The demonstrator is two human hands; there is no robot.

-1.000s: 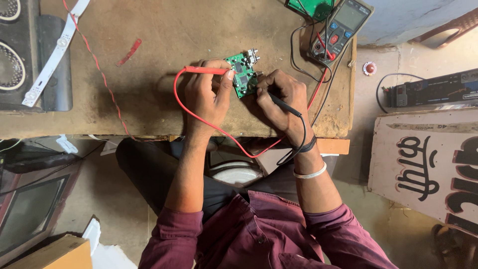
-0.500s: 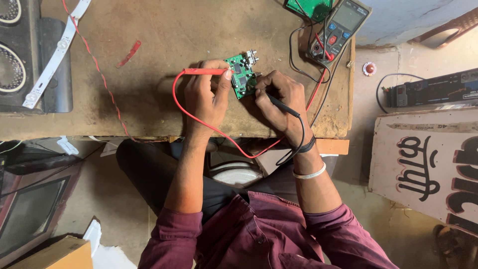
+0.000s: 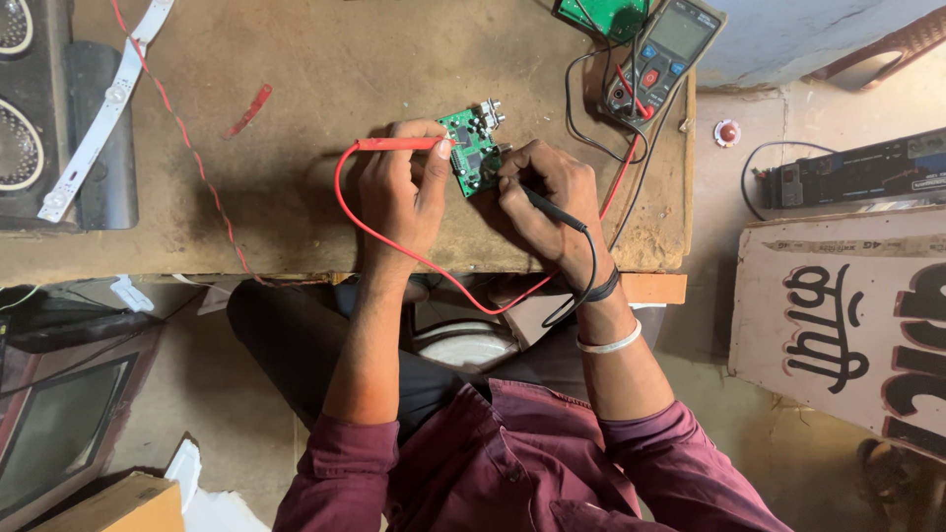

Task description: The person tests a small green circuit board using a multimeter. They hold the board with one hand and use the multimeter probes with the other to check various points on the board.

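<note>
Circuit board point(image 3: 470, 151), small and green, lies near the far middle of the worn brown workbench point(image 3: 296, 197), with both hands gathered round it; the left hand point(image 3: 402, 192) reaches up from the near edge, forearm straight, wrist just past the bench lip, fingers curled and pressed together around a red probe point(image 3: 399, 144); the probe lies across the top of that hand, its tip touching the board's left edge; a red wire point(image 3: 424, 261) loops from the probe's far end, round the hand and back toward the bench edge. The right hand point(image 3: 540, 192) comes in from the other side, wrist bent inward, fingers pinching a black probe point(image 3: 547, 209) like a pen; its point rests at the board's right side, though the exact contact spot is hidden by the fingers; a black wire point(image 3: 591, 271) trails down across the wrist, which carries a dark band and a white bangle point(image 3: 611, 344). Both sleeves are maroon and pushed up to the elbows.

Beyond the right hand, at the bench's far right corner, sits a grey meter point(image 3: 662, 54) with a red dial, wires running into it; a second green board point(image 3: 601, 15) lies just beside it. A white light strip point(image 3: 103, 108) runs slantwise at the far left, over a dark speaker point(image 3: 39, 113).
</note>
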